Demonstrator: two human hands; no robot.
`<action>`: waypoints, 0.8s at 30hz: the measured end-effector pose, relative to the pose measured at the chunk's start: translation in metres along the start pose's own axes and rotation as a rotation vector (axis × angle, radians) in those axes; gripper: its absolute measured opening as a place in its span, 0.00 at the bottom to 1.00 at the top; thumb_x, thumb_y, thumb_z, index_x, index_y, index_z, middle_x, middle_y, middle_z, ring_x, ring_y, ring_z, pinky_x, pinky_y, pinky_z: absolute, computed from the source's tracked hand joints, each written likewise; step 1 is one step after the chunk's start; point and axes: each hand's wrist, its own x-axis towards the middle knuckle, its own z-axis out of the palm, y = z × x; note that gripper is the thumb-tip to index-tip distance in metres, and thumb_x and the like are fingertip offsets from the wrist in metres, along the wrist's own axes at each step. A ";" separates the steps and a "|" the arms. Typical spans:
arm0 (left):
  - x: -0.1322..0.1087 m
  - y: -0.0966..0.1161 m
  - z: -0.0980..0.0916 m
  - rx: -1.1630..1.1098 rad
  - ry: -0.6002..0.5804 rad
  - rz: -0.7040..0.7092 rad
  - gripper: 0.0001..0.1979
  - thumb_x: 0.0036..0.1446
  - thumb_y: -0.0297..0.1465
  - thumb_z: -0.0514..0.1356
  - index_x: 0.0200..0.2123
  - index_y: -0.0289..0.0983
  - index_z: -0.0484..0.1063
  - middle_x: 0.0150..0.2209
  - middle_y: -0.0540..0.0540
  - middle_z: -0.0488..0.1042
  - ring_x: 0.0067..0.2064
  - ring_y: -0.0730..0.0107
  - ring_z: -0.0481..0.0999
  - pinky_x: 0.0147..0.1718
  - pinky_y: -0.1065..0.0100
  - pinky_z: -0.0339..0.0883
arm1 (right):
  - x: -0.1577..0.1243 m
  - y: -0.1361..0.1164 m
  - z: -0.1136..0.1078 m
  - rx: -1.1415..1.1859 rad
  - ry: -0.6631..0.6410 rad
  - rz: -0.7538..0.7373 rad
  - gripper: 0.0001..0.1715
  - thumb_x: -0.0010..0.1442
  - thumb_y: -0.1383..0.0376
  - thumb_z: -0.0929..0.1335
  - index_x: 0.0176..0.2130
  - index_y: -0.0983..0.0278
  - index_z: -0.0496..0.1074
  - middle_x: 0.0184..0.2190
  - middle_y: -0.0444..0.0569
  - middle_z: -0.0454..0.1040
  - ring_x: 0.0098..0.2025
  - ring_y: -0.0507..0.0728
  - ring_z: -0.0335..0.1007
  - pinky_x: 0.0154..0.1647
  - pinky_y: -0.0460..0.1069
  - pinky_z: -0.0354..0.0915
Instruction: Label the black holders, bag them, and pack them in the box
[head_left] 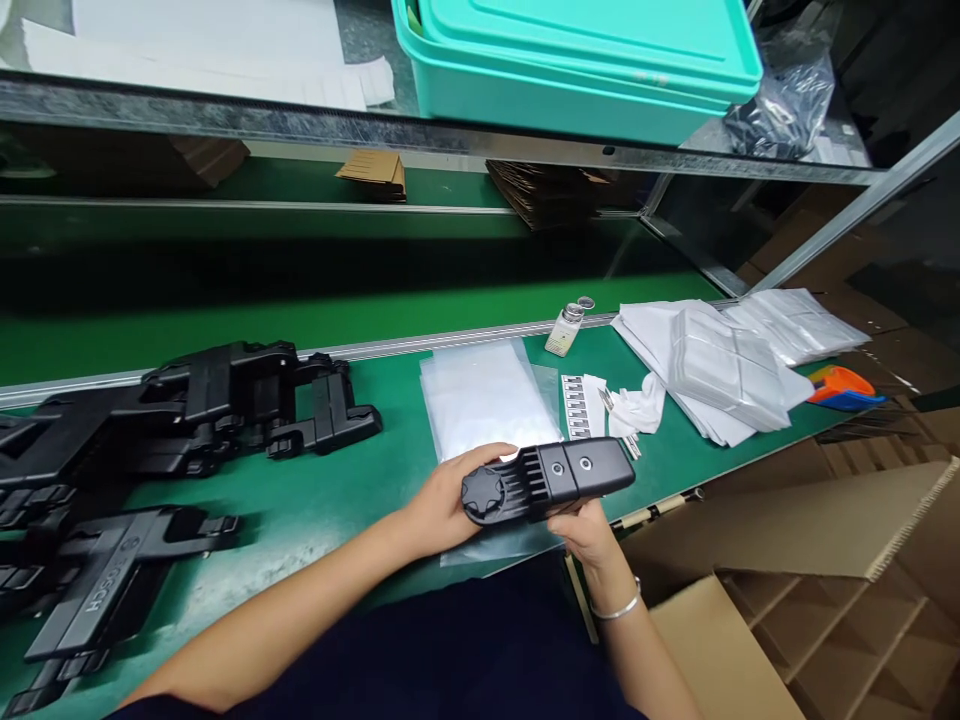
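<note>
Both my hands hold a black plastic bracket (570, 474) with a star-shaped knob on its left end and two round screws on its face. My left hand (442, 508) is closed around the knob end. From below, my right hand (585, 535) grips the other part, with its thumb near the lower edge; most of its fingers are hidden. Under and behind the bracket lies a stack of clear plastic bags (487, 400). Several similar black brackets (210, 400) are piled at the left, one marked BOSCH (97, 590).
A label strip (576, 408), crumpled white paper (637, 405) and a small bottle (565, 330) are behind the bracket. Packed white bags (720, 365) and an orange-blue object (844, 385) lie right. A divided carton (825, 600) stands below. Overhead, a shelf holds a teal bin (570, 90).
</note>
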 end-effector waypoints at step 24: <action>0.005 -0.071 0.077 0.652 -0.606 0.028 0.29 0.67 0.39 0.51 0.67 0.32 0.53 0.69 0.35 0.51 0.70 0.53 0.50 0.67 0.47 0.44 | -0.063 -0.044 -0.065 -0.081 0.463 -0.267 0.37 0.41 0.57 0.80 0.50 0.56 0.71 0.49 0.51 0.76 0.51 0.62 0.72 0.56 0.61 0.65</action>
